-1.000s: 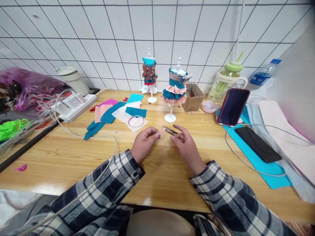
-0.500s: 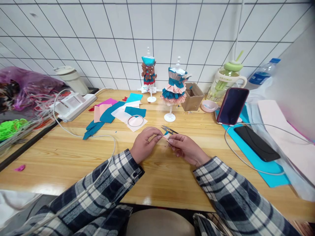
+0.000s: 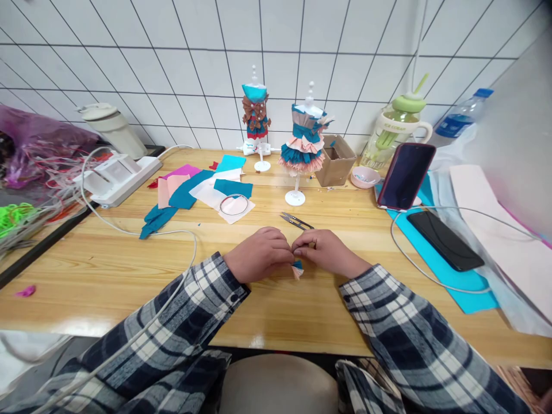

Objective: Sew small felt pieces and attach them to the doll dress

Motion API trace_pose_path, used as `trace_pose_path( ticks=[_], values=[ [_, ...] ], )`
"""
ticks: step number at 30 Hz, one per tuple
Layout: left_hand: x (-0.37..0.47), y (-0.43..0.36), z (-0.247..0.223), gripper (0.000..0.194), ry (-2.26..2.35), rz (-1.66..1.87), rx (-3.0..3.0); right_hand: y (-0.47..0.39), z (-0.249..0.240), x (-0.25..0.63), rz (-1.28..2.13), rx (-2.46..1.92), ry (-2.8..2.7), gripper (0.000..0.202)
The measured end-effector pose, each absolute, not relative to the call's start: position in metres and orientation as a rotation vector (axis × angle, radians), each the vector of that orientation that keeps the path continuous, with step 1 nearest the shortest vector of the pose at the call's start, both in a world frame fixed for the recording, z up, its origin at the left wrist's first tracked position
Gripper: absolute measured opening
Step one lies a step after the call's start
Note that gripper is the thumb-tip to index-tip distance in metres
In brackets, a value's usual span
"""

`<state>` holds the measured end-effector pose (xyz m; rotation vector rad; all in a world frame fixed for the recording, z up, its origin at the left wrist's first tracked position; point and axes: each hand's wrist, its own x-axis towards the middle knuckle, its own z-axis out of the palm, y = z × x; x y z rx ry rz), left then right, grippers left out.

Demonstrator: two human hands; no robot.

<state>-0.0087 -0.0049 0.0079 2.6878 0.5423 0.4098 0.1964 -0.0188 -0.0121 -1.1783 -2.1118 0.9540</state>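
My left hand (image 3: 263, 254) and my right hand (image 3: 330, 252) meet at the middle of the table, fingers pinched together. A small pleated piece of pink and teal paper (image 3: 297, 270) hangs below their fingertips; the part being gripped is hidden. Just beyond my hands lies a pair of black-handled snips (image 3: 296, 221). Behind them stands a small white dress form in a ruffled teal and pink paper dress (image 3: 303, 141). A second form wears a teal, brown and red dress (image 3: 256, 112). A thin wire ring (image 3: 234, 204) rests on white paper to the left.
Paper pieces (image 3: 185, 192) lie left of the ring. A cardboard box (image 3: 335, 161), pink dish (image 3: 364, 177), drink jug (image 3: 394, 129) and propped phone (image 3: 406, 175) stand at back right. Another phone (image 3: 445, 240) lies on blue paper. A white cable (image 3: 195, 241) crosses the left side.
My hands have turned over and closed together, with the pleated paper now hanging toward me. The snips are now more exposed. The whole view has shifted slightly.
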Motion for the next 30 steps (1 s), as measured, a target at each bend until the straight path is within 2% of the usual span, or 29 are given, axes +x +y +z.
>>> trace_pose_path(
  ticks=[9, 13, 17, 22, 30],
  values=[
    [-0.006, -0.009, -0.002, 0.018, 1.042, 0.4, 2.605, -0.04, -0.001, 0.177, 0.195, -1.279, -2.36, 0.011],
    [-0.004, -0.008, -0.003, 0.015, 1.288, 0.564, 2.205, -0.048, 0.002, 0.17, -0.057, -1.276, -2.387, 0.021],
    [-0.003, -0.006, 0.0, 0.017, 1.188, 0.72, 1.674, -0.053, 0.003, 0.167, -0.176, -1.289, -2.36, 0.025],
    [-0.003, -0.008, -0.004, 0.019, 0.882, 0.827, 1.112, -0.056, 0.004, 0.165, -0.08, -1.333, -2.208, 0.024],
    [-0.001, -0.009, -0.004, 0.025, 0.886, 0.79, 1.13, -0.042, -0.004, 0.167, 0.69, -1.399, -1.621, 0.018]
  ],
)
